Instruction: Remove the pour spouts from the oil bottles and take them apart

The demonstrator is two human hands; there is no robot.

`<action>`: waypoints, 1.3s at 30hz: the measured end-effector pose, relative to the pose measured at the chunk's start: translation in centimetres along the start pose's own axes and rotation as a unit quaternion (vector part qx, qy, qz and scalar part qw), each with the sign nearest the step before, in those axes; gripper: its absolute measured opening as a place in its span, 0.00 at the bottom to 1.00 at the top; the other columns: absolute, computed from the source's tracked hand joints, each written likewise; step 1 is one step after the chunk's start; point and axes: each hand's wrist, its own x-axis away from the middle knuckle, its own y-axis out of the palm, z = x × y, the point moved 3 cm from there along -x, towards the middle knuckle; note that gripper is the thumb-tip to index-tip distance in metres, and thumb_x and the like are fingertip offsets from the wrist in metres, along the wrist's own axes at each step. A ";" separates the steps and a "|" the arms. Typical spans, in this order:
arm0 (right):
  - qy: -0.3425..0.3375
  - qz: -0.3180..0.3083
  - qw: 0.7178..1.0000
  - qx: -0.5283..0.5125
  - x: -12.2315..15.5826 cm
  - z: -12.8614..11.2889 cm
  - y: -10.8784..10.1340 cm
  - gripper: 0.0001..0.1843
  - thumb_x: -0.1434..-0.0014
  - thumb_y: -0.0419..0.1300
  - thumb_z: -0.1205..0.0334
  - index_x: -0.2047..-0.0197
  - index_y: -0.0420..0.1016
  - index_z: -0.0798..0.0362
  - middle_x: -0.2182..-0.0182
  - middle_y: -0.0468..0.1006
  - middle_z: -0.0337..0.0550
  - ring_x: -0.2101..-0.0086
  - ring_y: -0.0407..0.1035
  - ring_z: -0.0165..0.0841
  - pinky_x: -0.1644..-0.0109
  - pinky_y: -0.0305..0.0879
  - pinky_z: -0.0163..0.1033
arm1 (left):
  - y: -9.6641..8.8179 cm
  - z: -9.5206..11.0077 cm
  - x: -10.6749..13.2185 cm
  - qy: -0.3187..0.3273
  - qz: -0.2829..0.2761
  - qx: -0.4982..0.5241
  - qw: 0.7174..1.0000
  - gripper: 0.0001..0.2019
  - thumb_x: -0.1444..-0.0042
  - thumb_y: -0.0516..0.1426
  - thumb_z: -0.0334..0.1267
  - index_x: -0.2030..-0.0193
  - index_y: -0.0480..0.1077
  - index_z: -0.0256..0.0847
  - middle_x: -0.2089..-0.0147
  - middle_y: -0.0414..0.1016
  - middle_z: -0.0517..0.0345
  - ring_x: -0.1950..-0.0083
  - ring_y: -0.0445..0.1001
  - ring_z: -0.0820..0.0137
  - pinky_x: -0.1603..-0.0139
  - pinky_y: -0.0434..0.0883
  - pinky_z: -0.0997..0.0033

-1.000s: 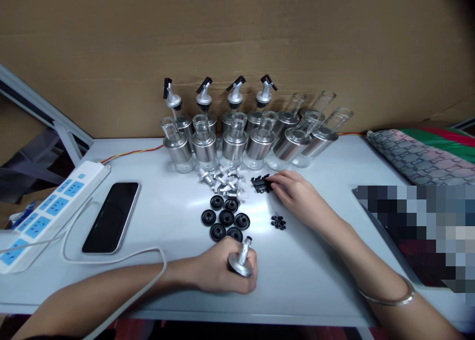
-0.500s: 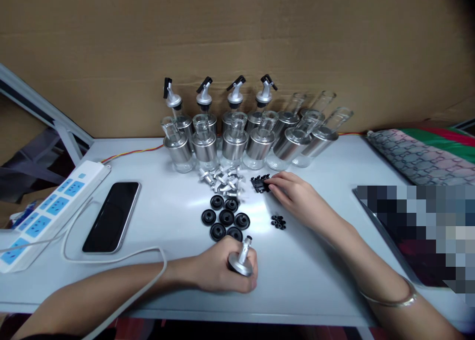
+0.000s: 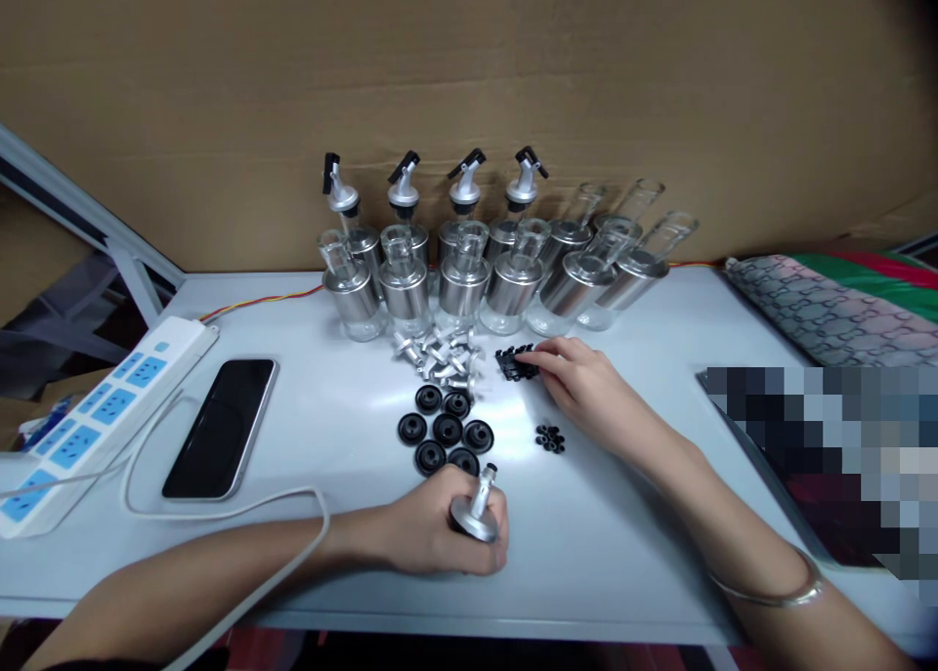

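My left hand [image 3: 432, 534] rests on the white table [image 3: 616, 544] near its front edge, closed around a silver pourer spout [image 3: 476, 515] that points up. Farther back, my right hand [image 3: 586, 383] reaches to a small pile of black plastic clips [image 3: 514, 361], its fingertips pinching at them. Between the hands lie several black round rubber stoppers [image 3: 446, 429], a heap of tiny black rings [image 3: 549, 440] and a pile of silver spout parts [image 3: 440, 352].
Glass bottles with silver collars [image 3: 461, 280] stand in rows at the back against a cardboard wall; some carry fitted pourers. A black phone [image 3: 221, 427], a white power strip [image 3: 95, 422] and its cable lie left. Patterned fabric [image 3: 828, 305] lies right.
My right hand has crept slightly left onto the black clips. The left hand and its spout have stayed in place.
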 end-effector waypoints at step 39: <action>-0.045 -0.041 0.965 -0.254 0.3 -4.4 -3.6 0.13 0.34 0.50 0.61 0.61 0.75 0.52 0.63 0.73 0.46 0.62 0.68 0.35 0.58 0.65 0.41 | -0.2 -0.5 -0.1 0.000 -0.009 0.027 1.000 0.13 0.56 0.60 0.36 0.80 0.58 0.39 0.78 0.63 0.63 0.77 0.58 0.79 0.77 0.55 0.76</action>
